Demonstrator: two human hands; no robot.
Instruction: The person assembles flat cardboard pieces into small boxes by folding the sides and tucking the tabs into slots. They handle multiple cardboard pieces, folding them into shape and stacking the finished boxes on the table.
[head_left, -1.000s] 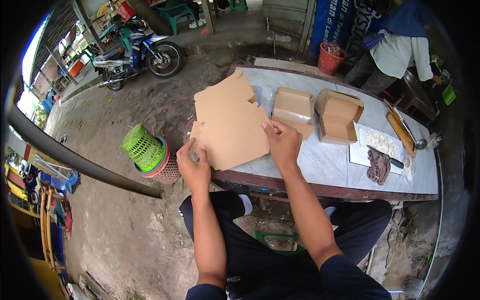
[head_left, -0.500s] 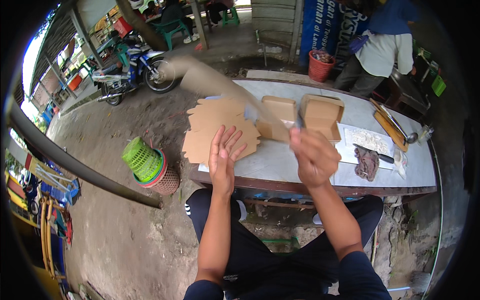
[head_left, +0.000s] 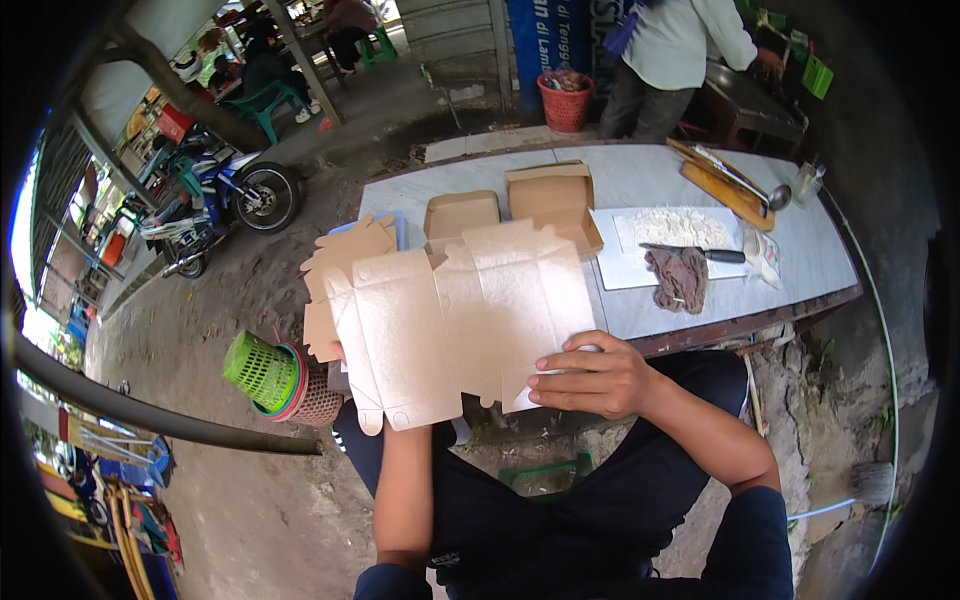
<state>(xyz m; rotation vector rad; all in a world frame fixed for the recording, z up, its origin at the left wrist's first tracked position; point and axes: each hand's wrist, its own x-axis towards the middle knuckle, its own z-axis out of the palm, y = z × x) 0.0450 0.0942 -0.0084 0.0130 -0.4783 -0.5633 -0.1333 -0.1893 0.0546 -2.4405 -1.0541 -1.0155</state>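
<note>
Over the table's front edge, an unfolded cardboard box is held up, its pale, glossy side toward me. My right hand grips its lower right corner with the fingers across the front. Mostly hidden behind the sheet, my left hand shows a fingertip at the left edge and the wrist below. Beyond the sheet lies a stack of flat brown box blanks. Two folded cardboard boxes stand open behind it: a low box and a box with a raised lid.
On the marble-topped table at right lie a white board with white powder, a knife, a cloth and a ladle. Baskets stand on the ground at left. A person stands at the far side.
The sheet, blurred in my right hand before, is now spread flat in front of me. My left hand, open and unobstructed earlier, is now behind it. The view has shifted.
</note>
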